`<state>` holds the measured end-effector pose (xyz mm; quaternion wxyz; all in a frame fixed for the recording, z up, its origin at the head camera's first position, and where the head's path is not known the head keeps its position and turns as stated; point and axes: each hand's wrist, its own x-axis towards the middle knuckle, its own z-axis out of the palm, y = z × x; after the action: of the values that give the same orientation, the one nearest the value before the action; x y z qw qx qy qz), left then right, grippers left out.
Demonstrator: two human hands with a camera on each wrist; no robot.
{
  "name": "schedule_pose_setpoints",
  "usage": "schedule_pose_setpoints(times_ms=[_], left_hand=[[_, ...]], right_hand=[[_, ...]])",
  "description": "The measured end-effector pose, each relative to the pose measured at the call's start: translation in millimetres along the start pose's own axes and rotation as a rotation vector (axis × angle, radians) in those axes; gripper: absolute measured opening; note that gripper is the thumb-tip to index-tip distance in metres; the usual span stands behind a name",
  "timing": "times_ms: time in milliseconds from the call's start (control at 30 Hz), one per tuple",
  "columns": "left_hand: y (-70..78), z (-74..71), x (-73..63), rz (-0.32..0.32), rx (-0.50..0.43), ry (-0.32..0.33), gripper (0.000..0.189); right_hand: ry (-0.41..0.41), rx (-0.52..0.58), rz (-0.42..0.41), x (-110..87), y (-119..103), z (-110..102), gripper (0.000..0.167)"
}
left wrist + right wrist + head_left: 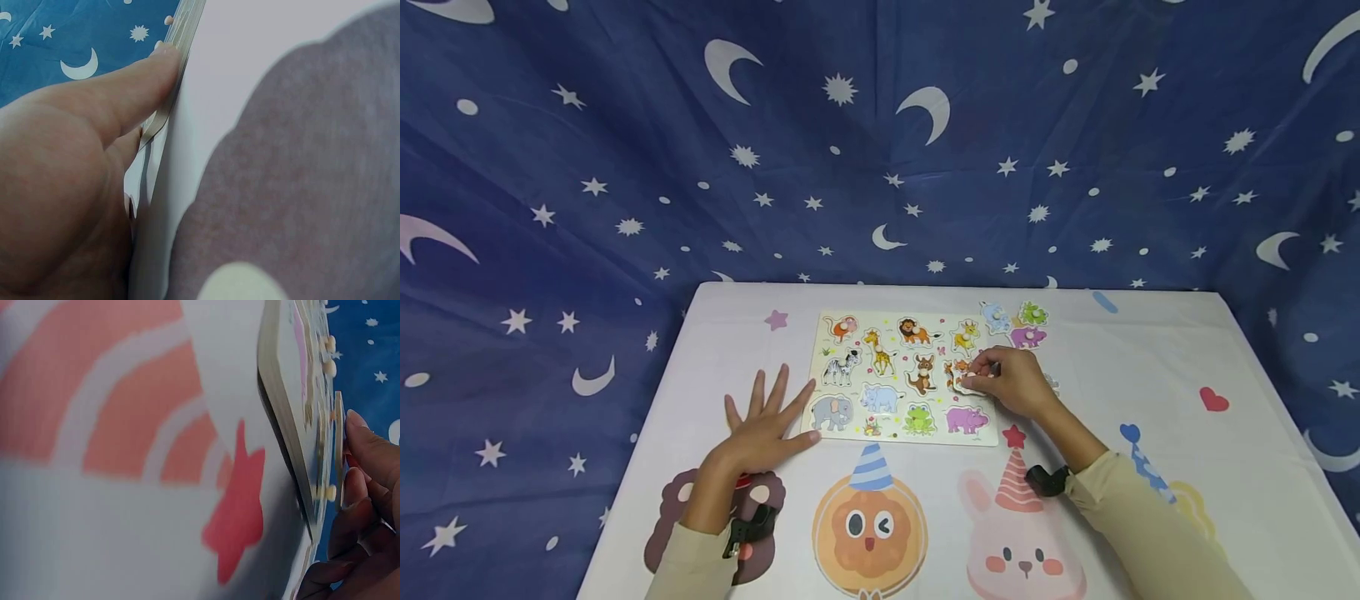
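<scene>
An animal puzzle board (891, 425) lies on the table, with pictures such as a zebra, a giraffe and a frog. My right hand (1018, 383) is over its right side and pinches a thin wooden puzzle piece (339, 456) between thumb and fingers. In the right wrist view the piece is edge-on, close above the board (284, 406), so its picture is hidden. An orange animal picture (960, 367) shows beside the fingertips. At the board's left edge, my left hand (760, 437) lies with fingers spread, its thumb (140, 78) against the board's lower corner.
Loose pieces lie past the board's upper right corner: a blue one (995, 318), a green one (1033, 313) and a purple one (1028, 337). A greyish piece (1053, 384) shows partly behind my right hand. A blue starry cloth (880, 167) hangs behind the table.
</scene>
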<state>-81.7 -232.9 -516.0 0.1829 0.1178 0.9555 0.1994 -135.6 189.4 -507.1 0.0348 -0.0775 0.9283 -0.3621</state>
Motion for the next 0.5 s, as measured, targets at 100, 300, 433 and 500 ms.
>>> schedule_pose_setpoints(times_ms=[100,300,433,500], left_hand=[[-0.5,0.5,-0.4,0.0,0.0,0.0,0.085],[-1.1,1.2,0.0,0.005,0.004,0.0,0.086],[-1.6,0.9,0.5,0.005,-0.001,-0.001,0.086],[-1.8,0.6,0.6,0.002,0.0,-0.002,0.086]], right_hand=[[-0.021,-0.01,-0.003,1.6,-3,6,0.019],[-0.038,-0.049,0.002,5.4,-7,11,0.02],[-0.039,-0.057,0.003,7.5,-10,12,0.02],[-0.044,-0.062,0.002,8.6,-11,12,0.02]])
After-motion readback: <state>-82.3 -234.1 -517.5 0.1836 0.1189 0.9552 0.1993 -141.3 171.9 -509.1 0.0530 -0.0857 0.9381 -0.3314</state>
